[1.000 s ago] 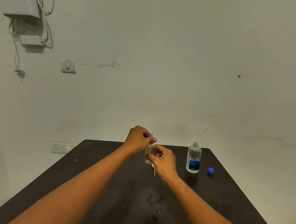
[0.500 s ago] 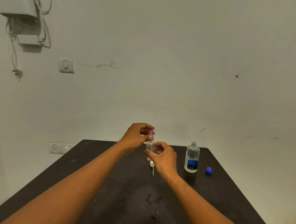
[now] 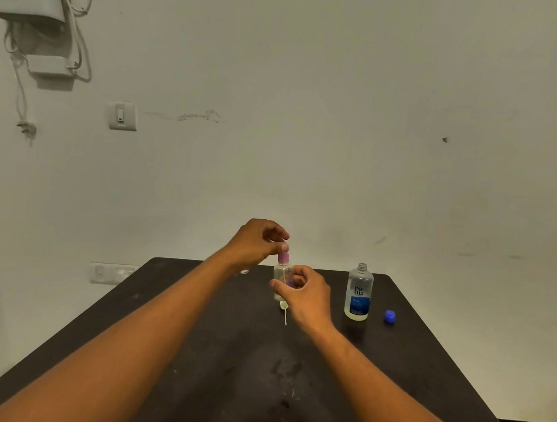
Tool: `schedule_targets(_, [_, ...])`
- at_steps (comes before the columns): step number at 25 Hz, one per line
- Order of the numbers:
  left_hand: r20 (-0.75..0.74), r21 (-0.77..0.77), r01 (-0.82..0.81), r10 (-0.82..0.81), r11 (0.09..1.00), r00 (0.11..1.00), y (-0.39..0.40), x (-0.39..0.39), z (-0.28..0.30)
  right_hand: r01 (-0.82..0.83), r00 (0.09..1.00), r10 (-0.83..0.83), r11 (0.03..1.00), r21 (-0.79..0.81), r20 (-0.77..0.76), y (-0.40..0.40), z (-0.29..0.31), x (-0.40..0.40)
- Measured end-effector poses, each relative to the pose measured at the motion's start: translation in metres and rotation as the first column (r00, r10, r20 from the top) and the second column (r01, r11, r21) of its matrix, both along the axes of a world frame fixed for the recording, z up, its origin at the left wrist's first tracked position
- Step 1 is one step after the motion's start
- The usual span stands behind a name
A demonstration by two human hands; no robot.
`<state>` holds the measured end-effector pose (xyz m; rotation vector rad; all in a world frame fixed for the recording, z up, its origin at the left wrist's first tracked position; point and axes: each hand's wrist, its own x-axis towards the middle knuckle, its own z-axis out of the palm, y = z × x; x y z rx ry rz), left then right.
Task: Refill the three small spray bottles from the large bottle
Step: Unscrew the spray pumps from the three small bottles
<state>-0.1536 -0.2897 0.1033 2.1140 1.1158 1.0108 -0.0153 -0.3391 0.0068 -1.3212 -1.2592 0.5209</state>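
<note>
Small clear plastic spray bottle [image 3: 281,278], table centre: right hand [image 3: 304,292] grips body, left hand [image 3: 258,242] pinches pink spray top [image 3: 283,257]. Light, slick; hold mid-body. Large open clear bottle [image 3: 359,292] at 3 o'clock.

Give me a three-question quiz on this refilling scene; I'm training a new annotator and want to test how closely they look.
1. True or false: the large bottle stands on the table with its cap off.
2. Which hand holds the body of the small spray bottle? A) left hand B) right hand C) neither
3. What colour is the loose cap lying beside the large bottle?

Key
1. True; its neck is bare.
2. B; the right hand holds the body, while the left hand pinches the pink spray top.
3. Blue.
</note>
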Motion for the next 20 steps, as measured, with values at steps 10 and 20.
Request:
schedule_targets(10, [-0.131,0.090,-0.154,0.165,0.984,0.978,0.002,0.008,-0.003,-0.036,0.999,0.035,0.999,0.018,0.021,-0.002,0.001,-0.002])
schedule_targets(20, [-0.132,0.028,-0.084,0.087,0.996,0.987,0.000,-0.001,0.002,-0.050,0.999,0.049,0.998,0.045,0.013,-0.001,-0.002,-0.005])
